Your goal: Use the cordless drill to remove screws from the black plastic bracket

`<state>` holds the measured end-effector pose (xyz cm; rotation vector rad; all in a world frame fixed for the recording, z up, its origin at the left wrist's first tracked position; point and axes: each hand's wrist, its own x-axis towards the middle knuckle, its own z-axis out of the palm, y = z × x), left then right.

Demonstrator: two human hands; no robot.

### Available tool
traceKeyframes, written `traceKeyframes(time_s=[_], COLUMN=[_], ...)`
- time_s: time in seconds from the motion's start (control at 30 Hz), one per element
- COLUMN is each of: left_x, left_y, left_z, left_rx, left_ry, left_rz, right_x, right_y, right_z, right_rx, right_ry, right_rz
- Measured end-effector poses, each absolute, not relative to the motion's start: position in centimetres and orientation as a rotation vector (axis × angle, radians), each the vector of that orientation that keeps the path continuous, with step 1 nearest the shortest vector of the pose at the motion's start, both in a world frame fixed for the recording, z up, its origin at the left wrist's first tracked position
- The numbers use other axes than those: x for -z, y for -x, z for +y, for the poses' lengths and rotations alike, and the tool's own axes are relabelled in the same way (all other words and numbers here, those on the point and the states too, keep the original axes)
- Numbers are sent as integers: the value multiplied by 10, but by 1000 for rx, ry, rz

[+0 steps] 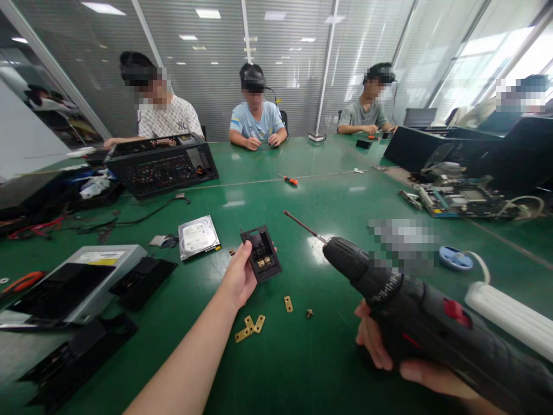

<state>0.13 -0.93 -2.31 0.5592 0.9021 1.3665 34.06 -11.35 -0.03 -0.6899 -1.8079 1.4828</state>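
Note:
My left hand (244, 275) grips a small black plastic housing (261, 245) with brass-coloured terminals inside, its open face tilted toward me. In my right hand (375, 343) is a black cordless drill (389, 294), its long thin bit (305, 225) pointing up and left, clear of the housing. Below the housing, several brass strips with holes (250, 327) lie in a small pile. A single brass strip (288, 304) and a small screw (309, 313) rest nearer the drill. A hard drive (197, 236) lies left of the housing.
At left are a silver optical drive (133, 256), black plastic parts (82, 357) and a computer case (164, 164). An orange screwdriver (291, 181) lies mid-table. A circuit board (464, 196), a blue plug (455, 258) and a white power strip (514, 317) are at right. Several people sit opposite.

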Motion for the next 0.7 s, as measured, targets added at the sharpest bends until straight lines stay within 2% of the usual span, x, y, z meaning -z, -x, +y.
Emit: traceKeyframes(time_s=[0.17, 0.33, 0.47, 0.7], left_x=[30, 40, 37, 33], left_y=[-4, -11, -12, -12], left_z=[-8, -1, -2, -5], left_rx=[-1338, -1440, -1462, -1544], left_ry=[-649, -708, -704, -695], left_rz=[958, 978, 952, 965], right_x=[-1, 3, -1, 8], right_y=[-333, -317, -310, -313], right_z=[-106, -112, -109, -94], right_rx=[-1614, -1447, -1442, -1385], right_ry=[580, 822, 985, 932], right_rz=[-1697, -1666, -1773, -1912])
